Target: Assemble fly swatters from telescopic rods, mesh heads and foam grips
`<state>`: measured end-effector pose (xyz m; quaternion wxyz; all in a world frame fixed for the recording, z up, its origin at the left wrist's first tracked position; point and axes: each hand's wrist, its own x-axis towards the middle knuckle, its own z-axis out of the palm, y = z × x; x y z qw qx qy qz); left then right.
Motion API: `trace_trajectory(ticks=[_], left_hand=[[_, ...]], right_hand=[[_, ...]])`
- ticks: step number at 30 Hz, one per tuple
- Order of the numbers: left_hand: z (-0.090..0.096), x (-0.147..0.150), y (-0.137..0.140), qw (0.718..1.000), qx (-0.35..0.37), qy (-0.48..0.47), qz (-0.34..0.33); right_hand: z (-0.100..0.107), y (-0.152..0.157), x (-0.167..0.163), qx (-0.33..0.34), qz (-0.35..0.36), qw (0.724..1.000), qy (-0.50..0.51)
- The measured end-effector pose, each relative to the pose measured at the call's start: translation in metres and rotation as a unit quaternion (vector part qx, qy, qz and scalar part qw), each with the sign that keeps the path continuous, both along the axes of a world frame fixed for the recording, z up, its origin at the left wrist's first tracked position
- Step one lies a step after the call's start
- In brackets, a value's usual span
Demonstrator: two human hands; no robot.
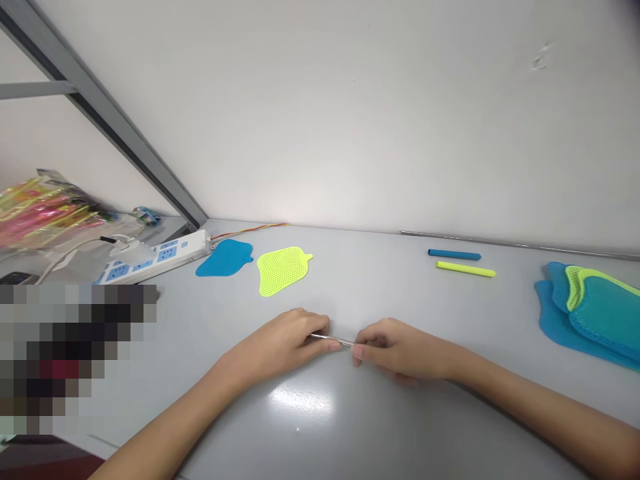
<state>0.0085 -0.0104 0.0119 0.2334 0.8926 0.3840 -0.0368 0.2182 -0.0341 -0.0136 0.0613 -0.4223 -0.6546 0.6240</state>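
Over the grey table, a thin shiny metal rod (345, 343) spans the gap between my hands. My left hand (293, 337) is closed around one part of it, thumb lying along the rod. The fingertips of my right hand (393, 348) pinch its other end, which they partly cover. Beyond my left hand lie a blue fly swatter head (225, 258) and a yellow-green perforated fly swatter head (283, 268). Beyond my right hand rest a blue handle tube (454, 255) and a yellow-green handle tube (465, 269), side by side.
Several blue and yellow-green swatter heads (603, 313) are stacked at the right edge. A white power strip (165, 257) with plugs stands left, near plastic-wrapped colourful items (55, 207). Metal rods (500, 243) lie along the wall. A blurred-out patch covers the lower left.
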Motion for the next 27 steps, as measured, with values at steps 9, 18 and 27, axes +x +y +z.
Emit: trace_trajectory(ticks=[9, 18, 27], left_hand=[[-0.0020, -0.0036, 0.0012, 1.000, -0.006, -0.003, 0.005], [-0.0011, -0.0043, 0.0026, 1.000, -0.017, -0.006, 0.017], [0.0002, -0.0057, 0.0026, 1.000, -0.015, 0.001, 0.015]], right_hand=[[0.0012, 0.0008, -0.0006, 0.000, 0.000, 1.000, -0.002], [0.0009, 0.0005, -0.0006, 0.003, -0.001, 1.000, -0.007], [0.0006, 0.0003, -0.0016, 0.010, 0.001, 1.000, -0.003]])
